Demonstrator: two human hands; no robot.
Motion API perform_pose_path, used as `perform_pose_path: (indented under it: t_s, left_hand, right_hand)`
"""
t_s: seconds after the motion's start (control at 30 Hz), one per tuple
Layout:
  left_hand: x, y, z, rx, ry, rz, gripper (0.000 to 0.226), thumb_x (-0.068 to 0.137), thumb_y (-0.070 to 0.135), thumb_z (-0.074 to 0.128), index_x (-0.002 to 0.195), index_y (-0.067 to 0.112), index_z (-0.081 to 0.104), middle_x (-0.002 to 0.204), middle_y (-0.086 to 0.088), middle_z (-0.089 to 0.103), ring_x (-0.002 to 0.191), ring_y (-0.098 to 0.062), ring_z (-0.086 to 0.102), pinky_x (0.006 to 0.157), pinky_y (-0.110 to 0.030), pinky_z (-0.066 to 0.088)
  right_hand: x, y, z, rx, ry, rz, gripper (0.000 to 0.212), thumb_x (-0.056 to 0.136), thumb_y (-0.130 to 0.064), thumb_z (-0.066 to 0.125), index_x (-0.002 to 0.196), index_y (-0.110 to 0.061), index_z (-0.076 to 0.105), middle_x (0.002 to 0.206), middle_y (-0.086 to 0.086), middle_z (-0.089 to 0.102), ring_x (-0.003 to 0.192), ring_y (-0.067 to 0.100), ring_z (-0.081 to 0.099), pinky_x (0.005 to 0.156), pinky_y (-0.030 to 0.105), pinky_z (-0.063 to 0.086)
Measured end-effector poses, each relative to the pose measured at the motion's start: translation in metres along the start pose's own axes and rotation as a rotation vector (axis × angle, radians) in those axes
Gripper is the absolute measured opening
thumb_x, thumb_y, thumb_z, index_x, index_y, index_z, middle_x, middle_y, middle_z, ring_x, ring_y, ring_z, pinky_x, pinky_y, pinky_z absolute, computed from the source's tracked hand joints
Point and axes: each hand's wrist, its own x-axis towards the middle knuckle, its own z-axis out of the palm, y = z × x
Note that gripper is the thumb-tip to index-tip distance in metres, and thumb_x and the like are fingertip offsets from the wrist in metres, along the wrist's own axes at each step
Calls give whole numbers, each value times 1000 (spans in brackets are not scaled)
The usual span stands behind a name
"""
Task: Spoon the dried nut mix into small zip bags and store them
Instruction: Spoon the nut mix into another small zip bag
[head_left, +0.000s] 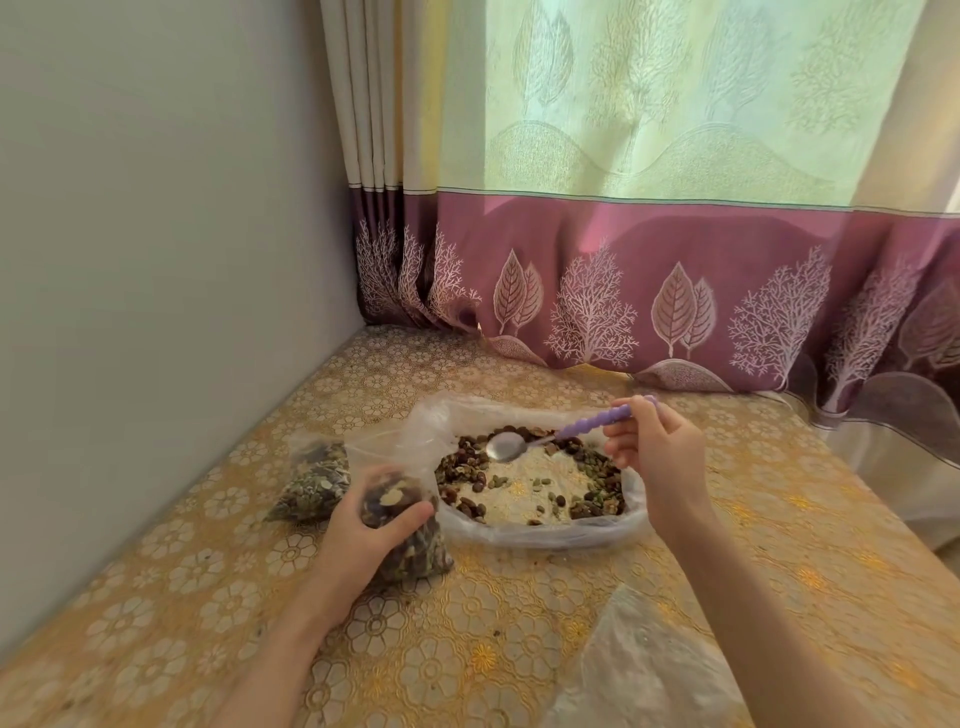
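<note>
A large clear plastic bag (524, 410) lies opened out on the table, with the dried nut mix (597, 467) spread in a ring inside it. My right hand (660, 452) pinches the purple beaded handle of a metal spoon (506, 446); its bowl hovers over the far side of the mix and looks empty. My left hand (363, 525) grips a small zip bag (410, 540) filled with nuts, standing on the table left of the big bag. A second filled small bag (311, 480) lies further left.
The table is covered with a yellow floral cloth (467, 623). A wall runs along its left side and a purple-bordered curtain (675, 291) hangs at the back. Empty clear plastic bags (639, 670) lie at the near right.
</note>
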Motion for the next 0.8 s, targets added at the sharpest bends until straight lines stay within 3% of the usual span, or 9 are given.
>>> perform_pose_path:
  t_s: [0.1, 0.23, 0.47, 0.6, 0.7, 0.8]
  left_hand:
    - [-1, 2, 1, -15, 35, 15, 47, 61, 43, 79, 102, 35, 59, 105, 18, 59, 85, 15, 56, 77, -25, 46]
    - [0, 1, 1, -34, 29, -5, 45, 62, 39, 79, 101, 33, 60, 98, 20, 62, 83, 12, 59, 79, -29, 48]
    - [2, -2, 1, -54, 15, -24, 45, 58, 40, 74, 101, 33, 59, 93, 24, 65, 84, 10, 60, 75, -26, 48]
    - [3, -3, 0, -24, 20, -24, 46, 60, 42, 74, 102, 35, 59, 109, 18, 59, 100, 2, 56, 85, -31, 48]
    - [3, -3, 0, -28, 16, -20, 47, 59, 42, 74, 103, 34, 58, 110, 15, 60, 100, -2, 57, 85, -30, 48]
    - [3, -4, 0, -32, 12, -19, 47, 59, 42, 74, 102, 35, 58, 110, 16, 59, 100, -2, 57, 85, -29, 48]
  right_hand:
    - [-2, 10, -5, -164, 8, -81, 30, 96, -12, 46, 71, -5, 63, 57, 0, 69, 45, 5, 49, 41, 14, 38]
    - [-1, 16, -4, -253, 27, -111, 35, 95, -13, 46, 64, -11, 62, 56, -4, 69, 45, 4, 50, 43, 11, 39]
    - [-4, 29, 18, -218, -44, 56, 33, 96, -12, 45, 70, -5, 65, 54, -5, 68, 46, 7, 56, 42, 15, 42]
    - [-15, 33, 34, -137, -116, 111, 47, 97, -14, 46, 58, -15, 70, 59, -2, 70, 51, 7, 60, 48, 15, 49]
    - [-18, 32, 38, -74, -179, 231, 53, 97, -12, 46, 54, -25, 74, 62, 3, 72, 54, 9, 64, 52, 16, 52]
    - [-17, 32, 36, -26, -136, 357, 44, 93, -8, 49, 57, -11, 75, 67, 11, 72, 60, 16, 68, 54, 19, 55]
